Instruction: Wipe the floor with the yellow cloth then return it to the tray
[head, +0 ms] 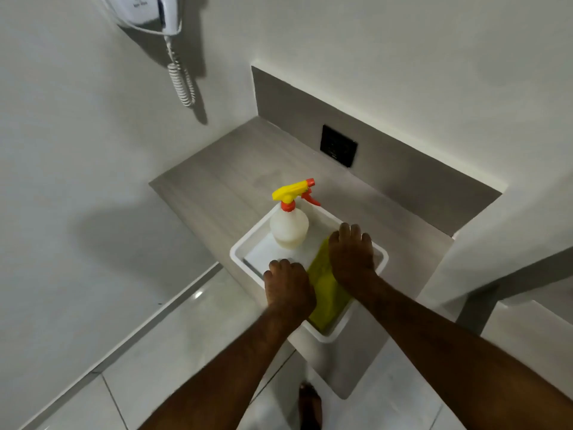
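Observation:
A yellow cloth [327,297] lies folded in the right half of a white tray [245,242] on a grey counter. My right hand [352,254] rests palm down on the cloth's far end, fingers spread. My left hand [290,285] is curled over the tray's near rim at the cloth's left edge; whether it grips the cloth is hidden. A spray bottle [289,225] with a yellow and orange trigger head stands upright in the tray's far left part.
The grey counter [217,193] sits in a wall niche with a black socket plate [338,145] on its back panel. A wall-mounted hair dryer [152,10] with a coiled cord hangs up left. Pale floor tiles [173,352] lie below, with my bare foot [310,405] on them.

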The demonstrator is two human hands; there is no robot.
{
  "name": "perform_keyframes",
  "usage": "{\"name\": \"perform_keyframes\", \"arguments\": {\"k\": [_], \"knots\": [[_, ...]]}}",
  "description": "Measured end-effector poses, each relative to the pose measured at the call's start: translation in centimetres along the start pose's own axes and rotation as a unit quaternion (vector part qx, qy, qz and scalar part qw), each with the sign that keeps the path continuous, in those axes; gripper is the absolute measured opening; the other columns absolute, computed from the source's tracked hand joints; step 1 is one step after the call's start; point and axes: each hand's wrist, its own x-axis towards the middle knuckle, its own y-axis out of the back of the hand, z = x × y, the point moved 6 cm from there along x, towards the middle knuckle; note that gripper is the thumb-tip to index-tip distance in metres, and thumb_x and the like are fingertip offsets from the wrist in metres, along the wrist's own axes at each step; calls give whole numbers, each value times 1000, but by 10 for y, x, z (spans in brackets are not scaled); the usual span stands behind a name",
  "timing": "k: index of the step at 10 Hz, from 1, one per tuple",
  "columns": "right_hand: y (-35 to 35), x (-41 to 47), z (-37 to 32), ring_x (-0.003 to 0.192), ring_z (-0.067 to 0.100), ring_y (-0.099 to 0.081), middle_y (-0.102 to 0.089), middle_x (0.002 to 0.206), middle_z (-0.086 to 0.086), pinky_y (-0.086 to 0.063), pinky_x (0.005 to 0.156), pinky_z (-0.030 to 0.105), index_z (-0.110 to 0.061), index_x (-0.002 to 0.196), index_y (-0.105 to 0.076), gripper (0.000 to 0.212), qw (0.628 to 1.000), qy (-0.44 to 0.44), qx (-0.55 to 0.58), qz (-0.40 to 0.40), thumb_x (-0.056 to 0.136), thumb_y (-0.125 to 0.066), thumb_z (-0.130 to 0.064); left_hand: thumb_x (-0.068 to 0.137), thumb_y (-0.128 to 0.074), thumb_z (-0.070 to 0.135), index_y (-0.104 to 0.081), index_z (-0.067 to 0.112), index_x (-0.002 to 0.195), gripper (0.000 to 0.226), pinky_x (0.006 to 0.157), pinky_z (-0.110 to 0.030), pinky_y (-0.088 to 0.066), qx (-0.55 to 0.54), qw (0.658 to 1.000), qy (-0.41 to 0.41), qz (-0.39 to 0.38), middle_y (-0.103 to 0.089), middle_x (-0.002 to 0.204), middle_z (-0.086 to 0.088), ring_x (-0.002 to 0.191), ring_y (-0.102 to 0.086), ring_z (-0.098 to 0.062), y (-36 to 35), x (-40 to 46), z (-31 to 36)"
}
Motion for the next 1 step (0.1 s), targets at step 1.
{"name": "perform_keyframes", "arguments": {"k": [1], "knots": [[47, 8, -6, 82, 32, -62, -65, 92, 15, -54, 72, 40, -3, 94, -65, 15, 991, -23, 55, 119, 90, -54, -13, 85, -60, 44, -54, 7, 120, 51, 89, -43, -43, -2, 994, -20, 105, -59, 119, -14, 108, -52, -33, 40, 7, -25]]}}
